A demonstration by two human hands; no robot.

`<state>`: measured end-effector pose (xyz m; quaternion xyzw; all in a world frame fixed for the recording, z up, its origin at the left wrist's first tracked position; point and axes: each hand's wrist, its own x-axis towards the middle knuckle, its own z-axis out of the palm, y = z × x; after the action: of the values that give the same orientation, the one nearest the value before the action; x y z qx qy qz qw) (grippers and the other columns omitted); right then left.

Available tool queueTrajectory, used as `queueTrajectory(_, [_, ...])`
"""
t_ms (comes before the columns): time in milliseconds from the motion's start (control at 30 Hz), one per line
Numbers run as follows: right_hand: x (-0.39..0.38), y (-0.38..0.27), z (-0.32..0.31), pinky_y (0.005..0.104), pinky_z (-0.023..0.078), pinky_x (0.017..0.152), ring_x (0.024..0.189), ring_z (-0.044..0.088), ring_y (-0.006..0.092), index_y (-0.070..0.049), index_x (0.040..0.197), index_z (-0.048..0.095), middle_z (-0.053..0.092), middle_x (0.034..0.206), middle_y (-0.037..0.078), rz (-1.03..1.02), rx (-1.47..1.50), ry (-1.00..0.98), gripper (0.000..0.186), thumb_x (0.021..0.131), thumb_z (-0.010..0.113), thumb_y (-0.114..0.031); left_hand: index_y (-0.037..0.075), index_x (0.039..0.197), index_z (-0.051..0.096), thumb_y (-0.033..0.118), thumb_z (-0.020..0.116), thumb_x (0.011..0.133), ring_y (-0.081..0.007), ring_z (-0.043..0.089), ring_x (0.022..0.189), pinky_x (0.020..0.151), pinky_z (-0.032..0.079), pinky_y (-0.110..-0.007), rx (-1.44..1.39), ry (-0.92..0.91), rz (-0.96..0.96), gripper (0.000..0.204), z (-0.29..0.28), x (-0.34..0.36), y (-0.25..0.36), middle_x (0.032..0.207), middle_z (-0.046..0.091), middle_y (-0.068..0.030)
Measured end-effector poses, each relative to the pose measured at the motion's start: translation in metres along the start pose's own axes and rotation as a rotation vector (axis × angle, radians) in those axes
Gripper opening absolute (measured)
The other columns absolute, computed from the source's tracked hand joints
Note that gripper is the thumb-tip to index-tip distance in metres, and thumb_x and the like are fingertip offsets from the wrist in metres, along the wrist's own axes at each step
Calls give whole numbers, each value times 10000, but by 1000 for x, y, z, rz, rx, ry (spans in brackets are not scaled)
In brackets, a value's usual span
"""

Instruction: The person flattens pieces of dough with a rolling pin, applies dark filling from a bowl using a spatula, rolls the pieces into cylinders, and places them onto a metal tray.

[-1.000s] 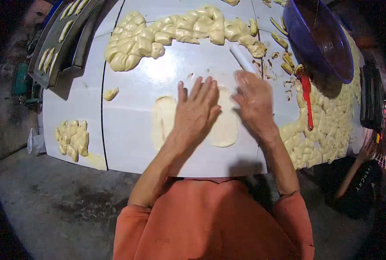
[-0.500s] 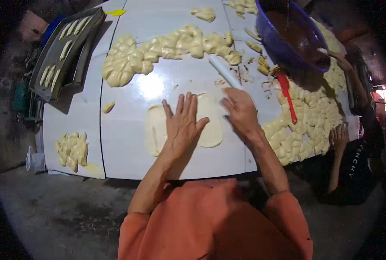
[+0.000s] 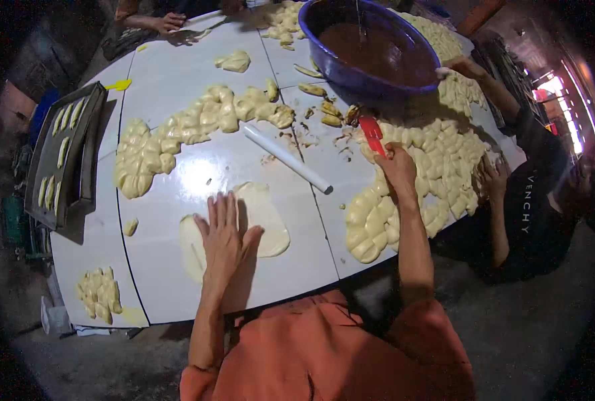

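Observation:
A flat sheet of pale dough [image 3: 267,220] lies on the white table in front of me. My left hand [image 3: 223,234] rests flat on it, fingers stretched out and thumb apart. Reaching to the right, my right hand [image 3: 399,170] is closed on the handle of a red spatula [image 3: 371,128]. The spatula's wide end lies by brown-smeared yellow pieces [image 3: 331,113], below the purple basin [image 3: 377,87] of brown filling. Between my hands and farther off, a white rolling pin [image 3: 287,159] lies slantwise.
Dough lumps cover the table's right side [image 3: 431,160] and form a band [image 3: 197,120] beyond the sheet. Trays with dough strips [image 3: 64,154] stand at left, near a yellow tool [image 3: 119,85]. Co-workers' hands show at the right [image 3: 491,177] and far left [image 3: 169,23].
My right hand has left the rolling pin's near end and taken hold of the red spatula's handle. My left hand stays on the dough sheet. The view has shifted rightward.

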<state>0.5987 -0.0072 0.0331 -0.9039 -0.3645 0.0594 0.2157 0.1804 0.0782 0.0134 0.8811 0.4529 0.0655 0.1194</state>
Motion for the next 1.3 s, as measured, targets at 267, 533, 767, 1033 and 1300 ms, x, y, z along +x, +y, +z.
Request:
queueTrajectory(267, [7, -6, -35, 353, 538, 788, 894, 701, 198, -45, 1216, 697, 743, 1001, 127, 96, 283, -61, 353, 926, 704, -246, 45, 1626, 245, 476, 511, 1049, -396, 117, 1583, 1205, 57, -694, -2, -30, -495, 768, -10, -96, -32, 1693, 194, -225])
queueTrajectory(533, [130, -75, -106, 437, 545, 845, 975, 719, 340, -79, 1268, 681, 748, 1061, 166, -403, 30, 85, 313, 981, 587, -162, 39, 1625, 247, 381, 415, 1085, -417, 104, 1581, 1214, 24, -675, 33, 3, -728, 662, 4, -119, -15, 1698, 171, -229])
queueTrajectory(767, [235, -76, -64, 451, 536, 964, 1077, 700, 366, -30, 1236, 713, 730, 1170, 198, -597, -374, -384, 413, 844, 593, -80, -35, 1606, 237, 365, 421, 1085, -422, 94, 1580, 1230, 11, -640, 27, 92, -690, 683, 9, -121, -14, 1687, 188, -247])
queueTrajectory(1033, [255, -64, -72, 388, 522, 947, 1012, 713, 267, -23, 1208, 742, 764, 1111, 166, -394, 80, -618, 370, 910, 626, -209, 25, 1626, 219, 392, 478, 1061, -395, 131, 1580, 1248, 27, -608, -74, 171, -747, 722, 4, -125, -16, 1680, 234, -223])
queueTrajectory(1300, [266, -68, -34, 428, 546, 907, 973, 734, 315, -62, 1206, 752, 765, 1111, 175, -575, 11, -529, 377, 889, 681, -253, -48, 1590, 262, 372, 464, 1072, -433, 161, 1562, 1244, 38, -608, -92, 214, -729, 697, 4, -127, -14, 1648, 272, -267])
